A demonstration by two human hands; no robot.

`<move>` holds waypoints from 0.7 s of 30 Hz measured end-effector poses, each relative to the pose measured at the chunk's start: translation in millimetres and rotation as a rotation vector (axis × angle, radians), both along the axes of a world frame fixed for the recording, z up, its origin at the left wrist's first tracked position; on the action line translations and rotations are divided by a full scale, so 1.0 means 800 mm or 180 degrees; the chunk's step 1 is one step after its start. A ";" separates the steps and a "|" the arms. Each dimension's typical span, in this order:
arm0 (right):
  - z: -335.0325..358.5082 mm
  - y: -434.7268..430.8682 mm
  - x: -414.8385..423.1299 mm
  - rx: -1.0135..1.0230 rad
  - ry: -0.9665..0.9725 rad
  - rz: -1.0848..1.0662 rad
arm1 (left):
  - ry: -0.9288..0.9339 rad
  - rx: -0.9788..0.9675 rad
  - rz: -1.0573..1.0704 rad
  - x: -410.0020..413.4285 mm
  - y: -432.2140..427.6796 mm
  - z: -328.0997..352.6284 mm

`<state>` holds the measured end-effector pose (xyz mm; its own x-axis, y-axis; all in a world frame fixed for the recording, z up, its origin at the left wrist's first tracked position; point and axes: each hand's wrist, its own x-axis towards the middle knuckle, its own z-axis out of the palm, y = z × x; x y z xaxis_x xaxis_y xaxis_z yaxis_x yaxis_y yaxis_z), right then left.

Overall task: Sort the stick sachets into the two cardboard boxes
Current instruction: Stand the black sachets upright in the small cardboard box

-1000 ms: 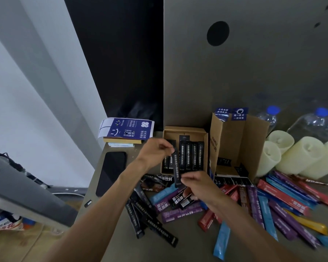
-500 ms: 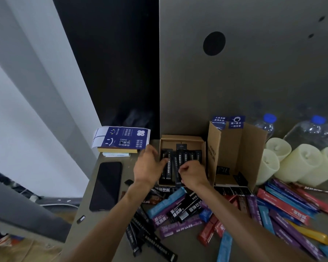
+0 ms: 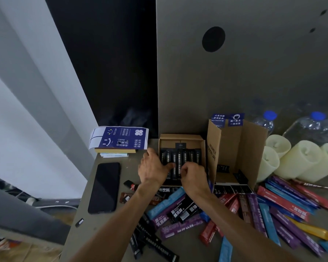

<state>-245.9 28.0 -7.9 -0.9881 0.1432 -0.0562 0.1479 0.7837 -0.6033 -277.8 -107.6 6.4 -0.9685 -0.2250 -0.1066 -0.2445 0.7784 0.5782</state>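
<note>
Matt brown cardboard box [image 3: 180, 136] — shiny plastic sachets [image 3: 182, 226], glossy phone [image 3: 104, 188], clear plastic bottles [image 3: 311, 127].

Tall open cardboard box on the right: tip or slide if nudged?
Likely tips easily: the tall box stands on end and looks nearly empty, just a few black sachets at its bottom. Probably light, so a low push may slide it instead. Its thin walls would likely flex when gripped.

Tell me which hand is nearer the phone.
Left. The left hand lies just right of the phone, apart from it; the right hand sits farther right, at the low box.
</note>
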 end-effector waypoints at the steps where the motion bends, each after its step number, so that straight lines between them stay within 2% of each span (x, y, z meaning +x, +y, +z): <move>1: -0.003 0.002 0.004 0.0110 0.0031 0.0082 | -0.0025 -0.0025 0.0006 -0.001 0.001 -0.001; 14: -0.011 0.006 0.020 0.0708 0.0391 0.0753 | -0.0142 -0.0131 0.0001 -0.009 0.005 -0.008; 21: -0.012 0.008 0.020 0.0758 0.0420 0.0766 | -0.0142 -0.0123 0.0003 -0.009 0.005 -0.007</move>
